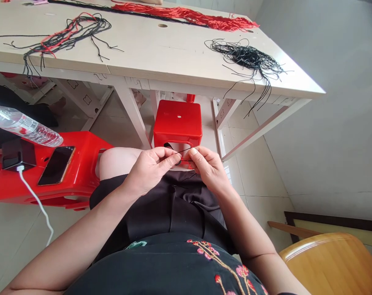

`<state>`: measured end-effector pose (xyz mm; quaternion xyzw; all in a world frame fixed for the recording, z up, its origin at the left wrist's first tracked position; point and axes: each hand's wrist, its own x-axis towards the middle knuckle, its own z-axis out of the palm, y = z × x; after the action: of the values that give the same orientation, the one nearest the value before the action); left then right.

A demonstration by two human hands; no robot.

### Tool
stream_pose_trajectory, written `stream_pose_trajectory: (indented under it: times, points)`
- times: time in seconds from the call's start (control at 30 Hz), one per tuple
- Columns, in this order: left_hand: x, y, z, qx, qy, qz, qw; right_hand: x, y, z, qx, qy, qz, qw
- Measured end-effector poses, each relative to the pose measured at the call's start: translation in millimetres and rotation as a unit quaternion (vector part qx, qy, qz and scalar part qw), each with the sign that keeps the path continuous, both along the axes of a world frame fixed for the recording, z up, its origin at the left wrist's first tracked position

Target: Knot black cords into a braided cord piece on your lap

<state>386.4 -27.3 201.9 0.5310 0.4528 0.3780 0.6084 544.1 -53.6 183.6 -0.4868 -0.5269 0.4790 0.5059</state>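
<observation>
a: where was the cord?

b: the thin black cord (183, 151) ran between my two hands, just above my lap and in front of the small red stool (177, 119). my left hand (149, 168) pinched it between thumb and forefinger. my right hand (208, 166) pinched it the same way. both were closed on it, with the fingertips close together.

a: what worried you?

b: it was very thin, and only the pads of my fingers held it. i judged that easing either pinch could let it slide out. it would then have dropped onto my black skirt (173, 205), where a black strand is hard to find. what looked like a loose end lay on the skirt below my right hand, and i thought it could snag under a finger.

a: and further out?

b: the black cord bundle (250, 57) lay well apart on the table (161, 53), near its right side, with some ends hanging over the rim. a tug there could have dragged more off. on my left, a water bottle (23, 125) lay on the red bench (81, 172) near my phone (56, 165). if it rolled, it could knock the phone.
</observation>
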Motion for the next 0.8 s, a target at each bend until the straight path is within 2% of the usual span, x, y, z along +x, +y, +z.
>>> stream_pose_trajectory:
  times: [0.17,0.3,0.43,0.6,0.8]
  points:
    - [-1,-3,1.0,-0.022,0.021,-0.056,0.998,3,4,-2.5,-0.001,0.03,-0.014,0.999]
    - [-3,-5,-1.2,-0.046,0.037,-0.081,0.995,6,5,-0.2,0.051,-0.007,-0.03,0.998]
    - [-4,-6,0.0,-0.125,0.009,-0.069,0.99,7,5,2.1,0.076,-0.07,-0.056,0.993]
    - [-6,-5,7.6,-0.213,-0.068,-0.049,0.973,8,7,-3.0,0.051,-0.033,-0.051,0.997]
    - [-6,-6,11.0,-0.187,-0.098,-0.066,0.975,9,8,-4.8,0.025,0.008,-0.059,0.998]
